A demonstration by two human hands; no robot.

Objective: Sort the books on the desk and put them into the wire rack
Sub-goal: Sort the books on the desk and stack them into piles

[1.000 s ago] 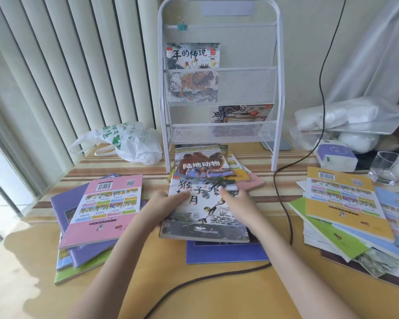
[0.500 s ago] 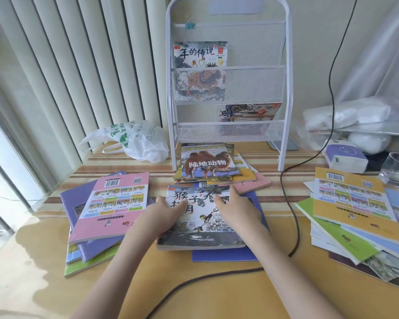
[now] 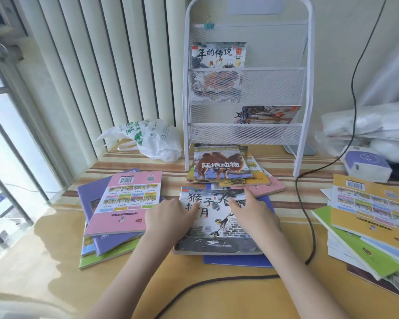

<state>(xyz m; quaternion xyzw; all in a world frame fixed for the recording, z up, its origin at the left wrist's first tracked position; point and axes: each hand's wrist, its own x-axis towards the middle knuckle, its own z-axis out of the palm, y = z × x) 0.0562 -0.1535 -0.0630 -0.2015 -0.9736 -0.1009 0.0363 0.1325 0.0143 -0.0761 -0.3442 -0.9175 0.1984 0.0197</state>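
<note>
- wire rack point(image 3: 247, 70) stands at the back edge of the counter point(image 3: 55, 284); two books in it so far: one upright in the upper pocket point(image 3: 218, 55), one lying sideways in the lower pocket point(image 3: 265, 114)
- most of the task looks still to do (judging by the piles left out)
- left hand point(image 3: 168, 221) and right hand point(image 3: 253, 214) both lie on the grey monkey book point(image 3: 217, 226), mid-counter near the front edge, on top of a thin stack over a blue book point(image 3: 237, 260)
- left hand: thumb on the cover, fingers seem curled round the book's left edge, so probably a grip; right hand: fingers spread flat on the cover, pressing, not wrapped round it
- book appears flat on the stack, not lifted yet
- camel book pile point(image 3: 221, 165) just in front of the rack's foot, unsorted
- pink-topped pile point(image 3: 127, 201) toward the left edge, yellow-topped pile point(image 3: 369, 203) at the right edge, both fanned out
- plastic bag point(image 3: 148, 139) back left, black cable point(image 3: 306, 203) trailing across the counter right of the monkey book (could snag a lifted book)
</note>
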